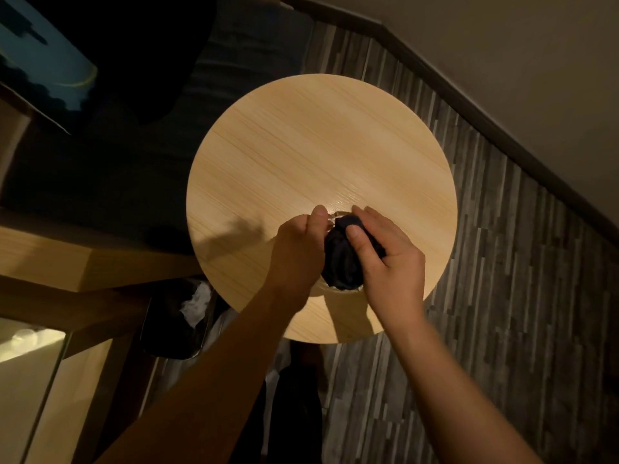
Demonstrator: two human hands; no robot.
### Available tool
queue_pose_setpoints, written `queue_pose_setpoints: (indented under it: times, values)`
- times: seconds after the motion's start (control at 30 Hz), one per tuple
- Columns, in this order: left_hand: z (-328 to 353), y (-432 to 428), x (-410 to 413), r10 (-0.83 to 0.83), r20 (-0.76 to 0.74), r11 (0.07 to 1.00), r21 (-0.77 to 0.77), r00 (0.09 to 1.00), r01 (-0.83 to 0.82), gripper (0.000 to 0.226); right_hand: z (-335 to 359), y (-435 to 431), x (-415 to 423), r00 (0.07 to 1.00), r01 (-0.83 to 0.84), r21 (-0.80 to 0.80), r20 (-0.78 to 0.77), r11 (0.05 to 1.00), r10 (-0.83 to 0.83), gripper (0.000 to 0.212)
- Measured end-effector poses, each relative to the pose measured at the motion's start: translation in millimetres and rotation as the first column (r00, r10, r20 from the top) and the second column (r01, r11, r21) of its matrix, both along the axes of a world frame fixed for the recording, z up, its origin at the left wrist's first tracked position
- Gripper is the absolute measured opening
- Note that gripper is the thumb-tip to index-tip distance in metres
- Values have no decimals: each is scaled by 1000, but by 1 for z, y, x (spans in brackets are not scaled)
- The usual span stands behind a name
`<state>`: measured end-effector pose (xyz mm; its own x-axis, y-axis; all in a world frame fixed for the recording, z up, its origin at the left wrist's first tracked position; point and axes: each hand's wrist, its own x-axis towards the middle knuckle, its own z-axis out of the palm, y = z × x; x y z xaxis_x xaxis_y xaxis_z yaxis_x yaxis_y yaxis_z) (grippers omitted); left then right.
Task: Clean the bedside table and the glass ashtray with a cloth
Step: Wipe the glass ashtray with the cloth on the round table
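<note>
Left hand (296,249): I'm gripping the glass ashtray (330,218) rim, steadying it above the tabletop (318,145).
Right hand (385,259): I'm pinching the dark cloth (341,262), pressing it inside the ashtray for wiping.

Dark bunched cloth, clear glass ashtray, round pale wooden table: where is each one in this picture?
Dark bunched cloth (343,262): head view, middle of the wad between the hands.
Clear glass ashtray (331,289): head view, near rim showing below the cloth.
Round pale wooden table (301,145): head view, bare top, far half.
</note>
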<state>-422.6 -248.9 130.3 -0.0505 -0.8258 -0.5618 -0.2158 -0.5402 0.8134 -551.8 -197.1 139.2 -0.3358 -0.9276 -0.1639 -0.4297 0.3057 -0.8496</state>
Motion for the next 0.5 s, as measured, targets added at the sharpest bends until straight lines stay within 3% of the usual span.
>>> queue_pose_setpoints:
  times: [0.13,0.23,0.3,0.37,0.43,0.5]
  values:
    - [9,24,-23,353,-192,935,58,916,-349,56,-4,15,31,934,357,-24,28,934,-356,36]
    - [7,39,-24,405,-366,914,159,838,-373,32,-7,18,34,902,430,-7,57,903,-429,36]
    - [2,28,-11,297,-379,949,216,877,-228,27,-7,17,22,949,313,-43,51,949,-311,31]
    - [-5,11,6,55,-352,976,217,934,24,41,-5,14,4,997,81,-66,7,995,-80,31]
    - [0,-5,18,20,-467,943,302,884,138,53,-3,6,-14,989,-145,-9,-37,989,144,34]
    - [-1,-17,24,-24,-486,925,321,874,204,51,1,-7,-25,955,-293,47,-41,955,295,36]
